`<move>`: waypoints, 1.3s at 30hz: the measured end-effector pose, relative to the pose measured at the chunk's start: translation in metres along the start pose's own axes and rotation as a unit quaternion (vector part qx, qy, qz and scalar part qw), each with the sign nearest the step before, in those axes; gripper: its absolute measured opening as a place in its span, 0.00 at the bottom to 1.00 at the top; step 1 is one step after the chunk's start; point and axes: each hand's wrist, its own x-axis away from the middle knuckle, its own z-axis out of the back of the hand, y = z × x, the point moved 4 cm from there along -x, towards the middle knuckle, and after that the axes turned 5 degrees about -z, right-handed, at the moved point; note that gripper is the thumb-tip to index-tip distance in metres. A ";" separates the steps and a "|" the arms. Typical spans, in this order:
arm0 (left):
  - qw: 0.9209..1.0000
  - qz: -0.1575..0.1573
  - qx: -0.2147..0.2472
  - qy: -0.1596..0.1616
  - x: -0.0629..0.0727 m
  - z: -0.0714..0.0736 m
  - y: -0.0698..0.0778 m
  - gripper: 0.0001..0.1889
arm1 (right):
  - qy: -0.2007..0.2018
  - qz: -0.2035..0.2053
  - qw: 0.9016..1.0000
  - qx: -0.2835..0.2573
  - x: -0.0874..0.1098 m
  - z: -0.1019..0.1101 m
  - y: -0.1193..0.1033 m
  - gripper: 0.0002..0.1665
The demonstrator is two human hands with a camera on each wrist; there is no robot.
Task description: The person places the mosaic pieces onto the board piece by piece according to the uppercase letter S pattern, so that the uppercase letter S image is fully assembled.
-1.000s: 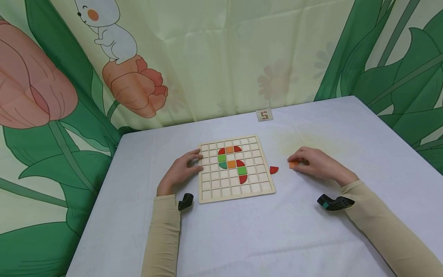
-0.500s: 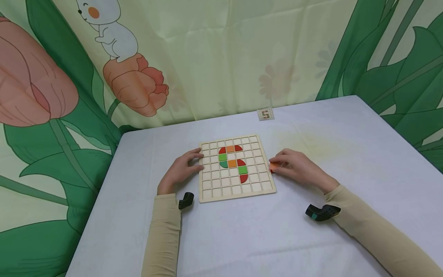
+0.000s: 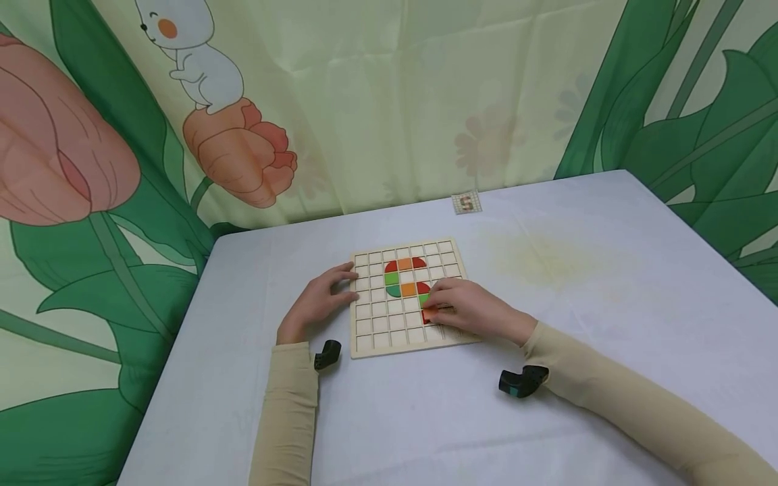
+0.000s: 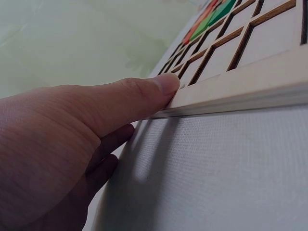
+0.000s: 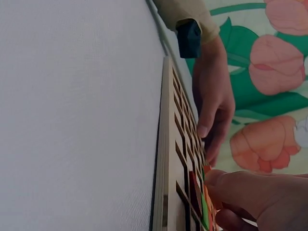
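Observation:
A wooden grid board (image 3: 378, 344) lies on the table, with several red, orange and green tiles set in its cells in a curving line. My left hand (image 3: 317, 302) rests at the board's left edge; in the left wrist view the thumb (image 4: 166, 83) touches the rim. Over the lower right part of the board, my right hand (image 3: 471, 307) pinches an orange square tile (image 3: 429, 313) between thumb and fingers. The tile is just above the red quarter-round tile (image 3: 425, 320) at the line's lower end. The right hand hides several cells and part of the right edge.
A small card (image 3: 467, 202) with a patterned figure lies near the table's back edge. The table (image 3: 389, 418) has a white cloth. Black wrist devices (image 3: 524, 381) sit at both sleeves. A printed curtain (image 3: 365, 101) hangs behind.
My right hand has moved left from the table onto the board, carrying the orange tile. The loose red quarter-round tile beside the board is no longer visible. My left hand has stayed put.

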 end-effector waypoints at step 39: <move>1.000 0.001 0.001 0.005 -0.002 -0.001 -0.003 0.25 | -0.022 0.013 0.999 0.030 -0.021 -0.020 -0.016 0.10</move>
